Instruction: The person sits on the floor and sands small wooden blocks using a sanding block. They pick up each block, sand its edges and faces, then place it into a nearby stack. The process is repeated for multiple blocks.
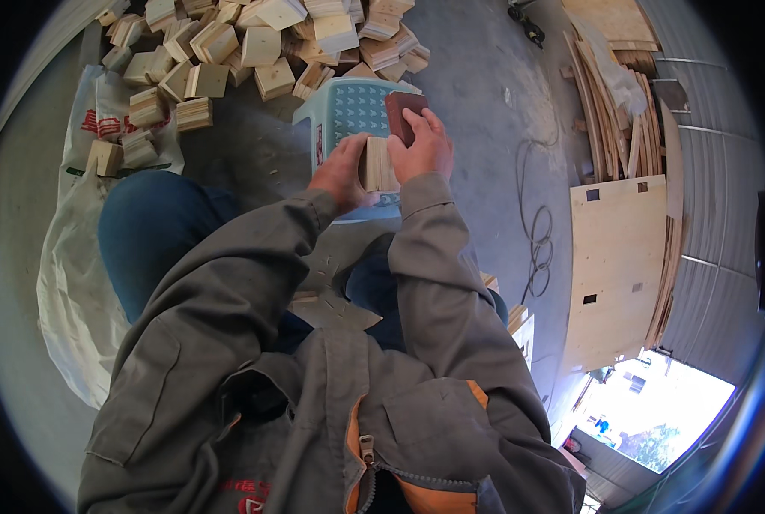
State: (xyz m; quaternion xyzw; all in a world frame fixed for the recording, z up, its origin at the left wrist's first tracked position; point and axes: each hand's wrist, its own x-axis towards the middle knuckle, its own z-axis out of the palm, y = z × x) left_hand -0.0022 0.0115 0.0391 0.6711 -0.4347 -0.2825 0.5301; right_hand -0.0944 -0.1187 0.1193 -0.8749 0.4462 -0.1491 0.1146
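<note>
Over a blue stool (348, 104), near its right edge, the left hand (344, 174) grips a wooden block (382, 164), the right hand (427, 155) a brown pad (402, 114). Keeping the pad flat should help.

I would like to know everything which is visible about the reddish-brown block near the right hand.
The reddish-brown block is a plain, flat-sided slab with straight edges; its material cannot be told for certain. The right hand grips it, with fingers lying over its right part and hiding some of it. It slants slightly, above the far right part of the pale blue stool, just beyond the wooden block. Whether it touches either is unclear.
</note>
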